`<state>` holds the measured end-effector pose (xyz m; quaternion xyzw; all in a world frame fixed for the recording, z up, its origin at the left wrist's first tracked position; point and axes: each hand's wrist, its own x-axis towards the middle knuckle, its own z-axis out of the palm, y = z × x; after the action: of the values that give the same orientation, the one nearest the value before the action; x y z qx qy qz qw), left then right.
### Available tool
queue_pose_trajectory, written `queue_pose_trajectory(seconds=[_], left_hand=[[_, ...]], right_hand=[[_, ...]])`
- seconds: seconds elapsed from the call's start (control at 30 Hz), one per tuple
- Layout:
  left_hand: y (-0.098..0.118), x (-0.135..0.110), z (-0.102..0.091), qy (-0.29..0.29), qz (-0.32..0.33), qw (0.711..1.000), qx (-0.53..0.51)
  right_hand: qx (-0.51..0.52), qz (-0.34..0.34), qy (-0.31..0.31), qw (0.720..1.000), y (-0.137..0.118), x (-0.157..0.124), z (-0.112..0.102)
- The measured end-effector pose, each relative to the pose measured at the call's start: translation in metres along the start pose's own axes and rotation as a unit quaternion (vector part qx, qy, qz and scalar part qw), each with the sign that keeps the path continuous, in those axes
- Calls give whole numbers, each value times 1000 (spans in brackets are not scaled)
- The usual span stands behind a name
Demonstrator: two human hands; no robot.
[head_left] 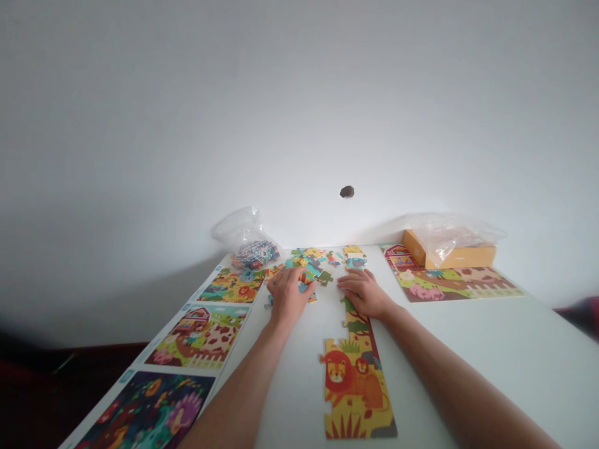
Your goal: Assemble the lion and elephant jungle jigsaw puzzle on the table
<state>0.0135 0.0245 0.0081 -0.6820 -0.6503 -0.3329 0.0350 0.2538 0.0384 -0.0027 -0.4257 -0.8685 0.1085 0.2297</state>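
A partly joined jigsaw puzzle with a lion picture lies on the white table, running away from me in a strip. My right hand rests on the far end of that strip, fingers stretched out to the left and lying flat. To the left, my left hand is over the near side of a pile of loose puzzle pieces. Its thumb and fingers are apart, and pieces show between and beside them. Whether it grips a piece I cannot make out. A few joined pieces lie just beyond my right hand.
A picture sheet with several scenes runs along the left edge. A clear bag of pieces stands at the back left. At the back right, a yellow box with a plastic bag sits on a farm picture. The wall borders the table.
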Motion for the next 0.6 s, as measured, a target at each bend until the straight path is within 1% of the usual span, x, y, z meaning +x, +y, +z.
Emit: queue_pose_trajectory(seconds=[0.13, 0.23, 0.3, 0.4, 0.47, 0.6], left_hand=[[2, -1, -1, -1, 22, 1000, -20], [4, -1, -3, -12, 29, 999, -32], [5, -2, -3, -18, 46, 998, -40], [8, -5, -3, -33, 75, 996, -46], [9, -6, -3, -48, 83, 994, -49], [10, -7, -4, -74, 96, 991, -51]], right_hand=[[-3, -2, -3, 1000, 0, 0, 0], [0, 6, -8, 1000, -2, 0, -1], [12, 8, -5, 1000, -4, 0, -4], [50, -14, 7, 999, -10, 0, -8], [68, -28, 7, 997, -13, 0, -10], [61, -33, 7, 998, -13, 1, -10]])
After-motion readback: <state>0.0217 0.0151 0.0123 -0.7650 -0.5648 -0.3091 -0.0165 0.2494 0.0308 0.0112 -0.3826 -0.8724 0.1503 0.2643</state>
